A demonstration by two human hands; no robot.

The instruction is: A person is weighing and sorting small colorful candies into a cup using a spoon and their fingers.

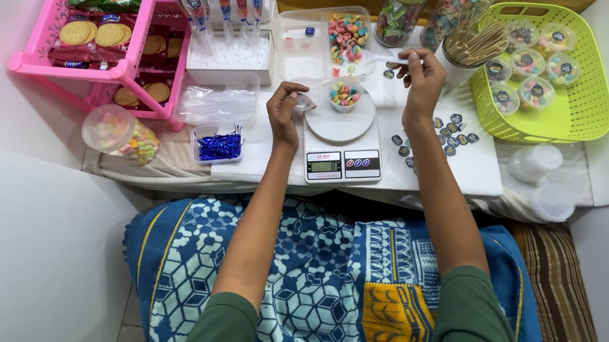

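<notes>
White table (476, 172), one scale (342, 148), two hands (285, 109)

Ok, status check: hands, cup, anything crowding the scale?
Left hand pinching a small clear lid. Right hand holding a white spoon. Candy cup sits on the scale. Sticker dots lie beside it.

Left arm: bare forearm extended forward from a green sleeve, wrist slightly bent, left hand (285, 107) palm down with fingers curled inward and thumb and fingertips pinched together. Right arm: bare forearm extended forward and angled inward, reaching further than the left, wrist raised, right hand (420, 75) with fingers bent and closed in a fine pinch toward the left. Hands apart, not touching each other.
</notes>
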